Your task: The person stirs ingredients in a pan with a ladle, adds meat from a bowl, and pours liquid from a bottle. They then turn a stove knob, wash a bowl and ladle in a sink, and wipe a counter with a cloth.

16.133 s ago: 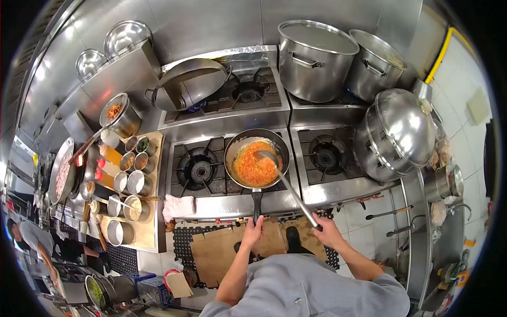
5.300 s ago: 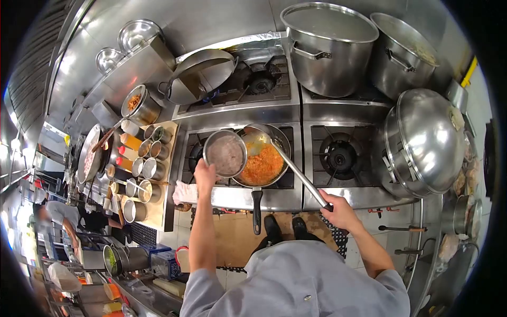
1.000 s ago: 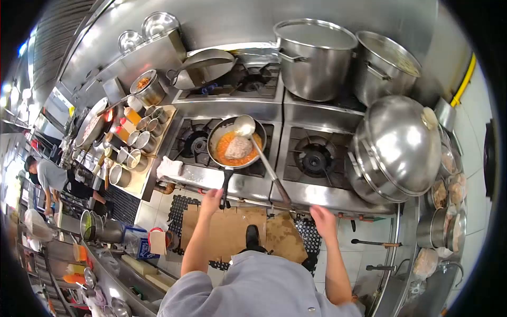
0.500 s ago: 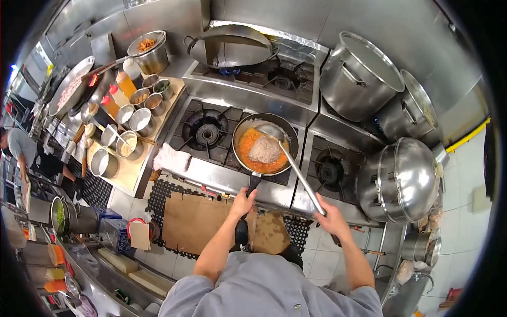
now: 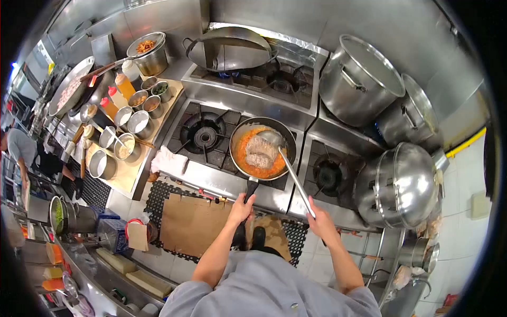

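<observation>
My left hand (image 5: 241, 207) is wrapped round the black handle of a frying pan (image 5: 233, 138) on the front burner. Orange-red sauce (image 5: 244, 158) covers much of the pan's bottom, with a mound of brownish, minced-looking food (image 5: 262, 146) in it. My right hand (image 5: 320, 224) grips the end of a long-handled metal ladle (image 5: 297, 183). The ladle's bowl rests in the pan on the far side of the mound, which now has a split across it.
To the left, a board (image 5: 125, 182) bears several metal containers and squeeze bottles. Behind stands a large wok (image 5: 230, 48); to the right are a stockpot (image 5: 359, 79) and a domed metal vessel (image 5: 417, 182). A co-worker (image 5: 26, 150) stands far left.
My right hand has moved slightly left and down with the ladle. The single mound of food has been parted and spread. My left hand still holds the pan's handle.
</observation>
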The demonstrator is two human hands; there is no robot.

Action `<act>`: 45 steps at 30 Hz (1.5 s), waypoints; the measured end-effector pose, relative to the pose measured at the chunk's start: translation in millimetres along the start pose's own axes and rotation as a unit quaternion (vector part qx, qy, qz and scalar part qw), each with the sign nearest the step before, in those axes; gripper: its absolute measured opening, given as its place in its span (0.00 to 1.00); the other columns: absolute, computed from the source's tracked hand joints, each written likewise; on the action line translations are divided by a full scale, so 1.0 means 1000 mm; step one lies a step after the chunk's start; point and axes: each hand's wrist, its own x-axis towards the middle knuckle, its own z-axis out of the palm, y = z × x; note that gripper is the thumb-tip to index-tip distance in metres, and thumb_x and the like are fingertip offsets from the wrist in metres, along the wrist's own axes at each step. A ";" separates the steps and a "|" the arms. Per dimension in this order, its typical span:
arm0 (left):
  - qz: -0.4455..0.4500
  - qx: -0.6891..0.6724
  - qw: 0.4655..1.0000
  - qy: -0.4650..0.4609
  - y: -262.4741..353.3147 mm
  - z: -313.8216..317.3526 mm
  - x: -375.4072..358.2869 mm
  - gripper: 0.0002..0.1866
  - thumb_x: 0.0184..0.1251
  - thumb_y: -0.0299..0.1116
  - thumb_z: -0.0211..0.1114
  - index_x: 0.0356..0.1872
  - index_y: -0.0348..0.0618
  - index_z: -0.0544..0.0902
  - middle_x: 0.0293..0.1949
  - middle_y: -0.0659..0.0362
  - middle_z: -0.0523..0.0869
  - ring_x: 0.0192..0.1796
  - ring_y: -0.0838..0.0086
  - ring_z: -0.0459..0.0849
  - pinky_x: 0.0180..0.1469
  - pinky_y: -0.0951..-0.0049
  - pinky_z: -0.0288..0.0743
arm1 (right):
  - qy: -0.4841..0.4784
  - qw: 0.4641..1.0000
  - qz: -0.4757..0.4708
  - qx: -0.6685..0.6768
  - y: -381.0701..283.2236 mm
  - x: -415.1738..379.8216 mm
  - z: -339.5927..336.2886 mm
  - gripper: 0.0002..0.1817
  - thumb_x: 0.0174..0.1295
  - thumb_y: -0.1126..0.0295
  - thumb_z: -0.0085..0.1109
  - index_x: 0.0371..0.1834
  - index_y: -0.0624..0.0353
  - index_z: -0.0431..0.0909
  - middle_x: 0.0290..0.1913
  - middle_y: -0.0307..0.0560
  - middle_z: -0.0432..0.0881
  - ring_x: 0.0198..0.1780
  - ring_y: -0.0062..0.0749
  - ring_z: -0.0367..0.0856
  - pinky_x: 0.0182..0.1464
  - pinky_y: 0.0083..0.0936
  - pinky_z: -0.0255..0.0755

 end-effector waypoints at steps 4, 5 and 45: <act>-0.001 0.016 1.000 0.016 -0.002 0.000 0.002 0.28 0.67 0.50 0.61 0.54 0.35 0.70 0.18 0.59 0.75 0.13 0.77 0.72 0.15 0.74 0.65 | -0.024 0.997 -0.039 -0.057 0.006 -0.006 0.016 0.30 0.60 0.73 0.55 0.68 0.61 0.63 0.37 0.64 0.78 0.36 0.58 0.77 0.40 0.44 0.72; 0.000 0.021 1.000 0.016 -0.004 0.001 0.003 0.28 0.67 0.50 0.61 0.54 0.35 0.70 0.18 0.59 0.75 0.13 0.77 0.72 0.15 0.74 0.65 | -0.043 0.996 -0.039 -0.070 0.007 -0.016 0.012 0.30 0.60 0.72 0.55 0.68 0.61 0.63 0.40 0.63 0.78 0.37 0.58 0.78 0.40 0.43 0.72; 0.017 0.046 0.997 -0.057 0.003 -0.047 0.006 0.23 0.69 0.50 0.58 0.47 0.37 0.75 0.17 0.62 0.74 0.14 0.78 0.72 0.15 0.74 0.66 | -0.122 0.974 -0.019 -0.188 -0.041 -0.039 -0.069 0.32 0.59 0.72 0.55 0.70 0.51 0.62 0.39 0.61 0.79 0.41 0.56 0.79 0.46 0.44 0.72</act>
